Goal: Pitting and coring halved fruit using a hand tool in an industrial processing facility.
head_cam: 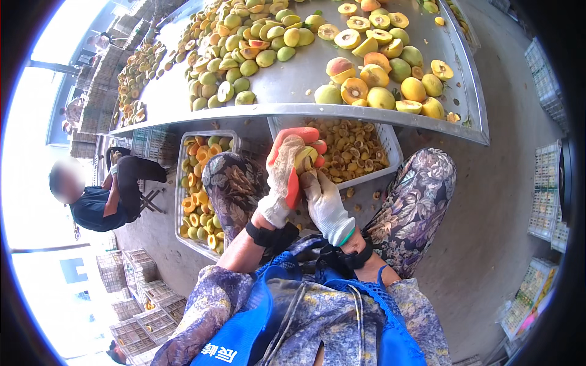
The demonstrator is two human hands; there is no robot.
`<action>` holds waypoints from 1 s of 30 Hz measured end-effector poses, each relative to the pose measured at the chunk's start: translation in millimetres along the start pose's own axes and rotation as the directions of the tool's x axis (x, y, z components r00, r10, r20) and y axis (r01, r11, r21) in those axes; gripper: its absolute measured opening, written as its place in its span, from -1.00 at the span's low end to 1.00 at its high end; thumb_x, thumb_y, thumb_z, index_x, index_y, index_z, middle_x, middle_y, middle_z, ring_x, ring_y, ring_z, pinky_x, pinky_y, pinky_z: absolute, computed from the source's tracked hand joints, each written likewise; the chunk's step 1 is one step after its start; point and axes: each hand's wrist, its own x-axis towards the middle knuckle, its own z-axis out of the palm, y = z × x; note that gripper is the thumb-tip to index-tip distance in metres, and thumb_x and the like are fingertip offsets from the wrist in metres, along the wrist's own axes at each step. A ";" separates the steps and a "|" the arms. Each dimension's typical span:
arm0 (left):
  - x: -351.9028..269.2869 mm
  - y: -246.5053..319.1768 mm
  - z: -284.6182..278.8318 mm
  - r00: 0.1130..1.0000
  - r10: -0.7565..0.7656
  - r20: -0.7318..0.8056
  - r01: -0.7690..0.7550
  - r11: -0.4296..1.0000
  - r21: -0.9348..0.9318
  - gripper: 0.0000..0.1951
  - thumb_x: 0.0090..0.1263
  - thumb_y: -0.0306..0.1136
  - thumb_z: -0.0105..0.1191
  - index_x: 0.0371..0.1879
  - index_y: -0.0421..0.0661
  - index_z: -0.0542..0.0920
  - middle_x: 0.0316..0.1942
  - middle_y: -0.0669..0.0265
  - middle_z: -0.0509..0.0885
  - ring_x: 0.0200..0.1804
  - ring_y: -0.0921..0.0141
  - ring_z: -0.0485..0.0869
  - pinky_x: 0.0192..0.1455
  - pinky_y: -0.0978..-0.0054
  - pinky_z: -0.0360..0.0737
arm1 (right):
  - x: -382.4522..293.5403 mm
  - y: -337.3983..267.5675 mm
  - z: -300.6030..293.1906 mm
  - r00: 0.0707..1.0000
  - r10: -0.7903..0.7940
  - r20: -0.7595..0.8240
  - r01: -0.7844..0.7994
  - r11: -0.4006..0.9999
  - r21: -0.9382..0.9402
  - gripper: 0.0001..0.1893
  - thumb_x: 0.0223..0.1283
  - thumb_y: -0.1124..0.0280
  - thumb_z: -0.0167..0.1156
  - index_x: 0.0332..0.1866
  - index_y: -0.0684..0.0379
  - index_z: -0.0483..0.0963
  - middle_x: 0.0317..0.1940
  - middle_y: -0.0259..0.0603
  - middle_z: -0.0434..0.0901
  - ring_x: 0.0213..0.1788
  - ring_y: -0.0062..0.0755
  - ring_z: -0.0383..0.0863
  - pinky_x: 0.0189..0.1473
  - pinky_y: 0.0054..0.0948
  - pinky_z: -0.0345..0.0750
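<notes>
My left hand (290, 169), in a white knit glove with orange-red coated fingers, is closed around a halved yellow-green peach (306, 159). Against the fruit's cut side is my right hand (324, 201), in a soiled white glove; its fingers are bent, and whether they grip a small tool or the pit cannot be told. Below the hands and beyond them stands a white plastic crate (394, 148) of brown-yellow pits and scraps. Another white crate (177, 201), filled with halved peaches, is beside my left knee. Whole and halved peaches (375, 75) lie on the metal table.
The metal table's raised edge (297, 110) runs across just beyond my hands. At the left a seated person (98, 201) is on a folding stool. Stacked crates stand at the left (137, 270) and the right (545, 190). Scraps lie on the concrete floor (476, 228).
</notes>
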 end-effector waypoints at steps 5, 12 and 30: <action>4.3 2.3 -4.2 0.999 -0.036 0.035 0.036 0.999 0.001 -0.55 0.64 -0.04 -0.01 0.18 -0.21 0.58 0.00 0.07 0.74 -0.05 0.29 0.74 0.09 0.35 0.68 | -1.6 -12.5 -5.6 0.998 0.066 0.014 -0.066 0.998 0.025 -0.65 0.60 0.20 0.05 0.05 0.35 0.53 -0.37 -0.08 0.66 -0.37 -0.33 0.58 -0.23 -0.32 0.54; 1.7 4.5 -5.8 0.975 0.061 0.215 -0.106 0.974 0.201 -0.44 0.62 0.11 0.01 0.18 -0.22 0.65 0.10 0.15 0.73 0.21 0.35 0.63 0.35 0.36 0.48 | -7.0 -27.1 -8.5 0.996 0.075 -0.045 -0.075 0.997 0.011 -0.67 0.61 0.23 0.04 0.04 0.35 0.54 -0.38 -0.16 0.64 -0.35 -0.42 0.55 -0.20 -0.37 0.54; -8.3 9.2 10.9 0.989 -0.099 0.109 0.077 0.980 0.185 -0.54 0.56 0.03 0.09 -0.15 -0.23 0.67 -0.20 0.06 0.75 -0.30 0.23 0.75 -0.23 0.30 0.71 | -14.1 1.5 -7.4 0.998 0.028 0.053 -0.041 0.959 0.282 -0.54 0.57 -0.04 0.08 0.00 0.25 0.54 -0.42 -0.35 0.57 -0.40 -0.69 0.50 -0.36 -0.56 0.49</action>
